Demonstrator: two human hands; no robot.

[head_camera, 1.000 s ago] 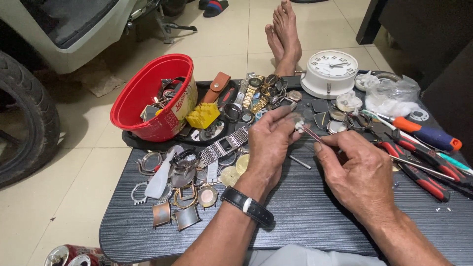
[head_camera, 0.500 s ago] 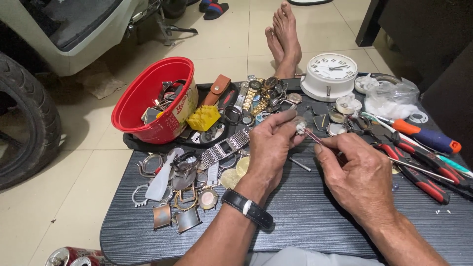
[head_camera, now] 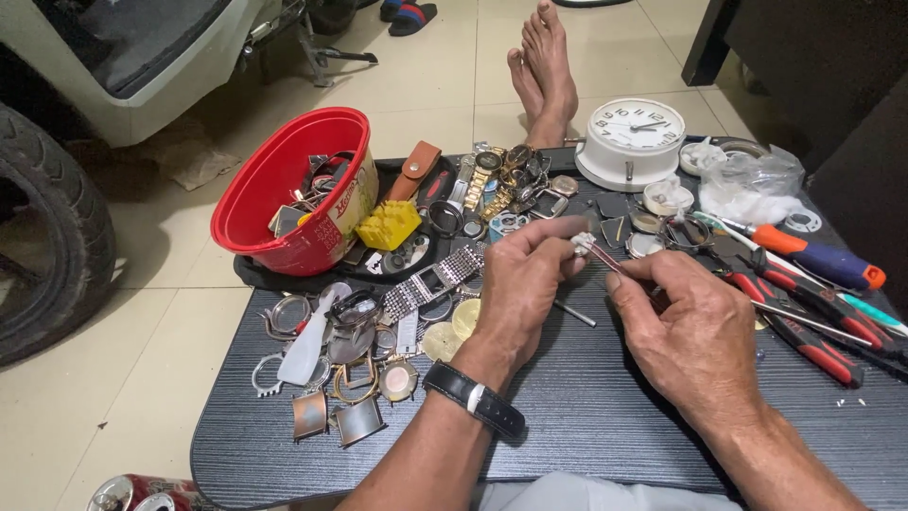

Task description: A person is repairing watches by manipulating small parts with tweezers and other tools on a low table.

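Small metal watch part [head_camera: 583,244] is sitting pinched in our left hand [head_camera: 522,284] fingertips, raised over the middle of the dark table [head_camera: 586,416]. We are pressing a thin tool [head_camera: 619,268] against it with our right hand [head_camera: 695,331] — fingers closed on the shaft. We are judging that steady, light pressure matters here. Both wrists are hovering low, left palm turned inward, right knuckles up — red bowl [head_camera: 284,189] far left.

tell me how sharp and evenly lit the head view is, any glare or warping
Head view: mostly sharp, even soft light; the left hand and right hand cast only faint shadows on the dark table; mild glare on the plastic bag and red bowl rim; wide-angle bending at the edges, as on the tyre.
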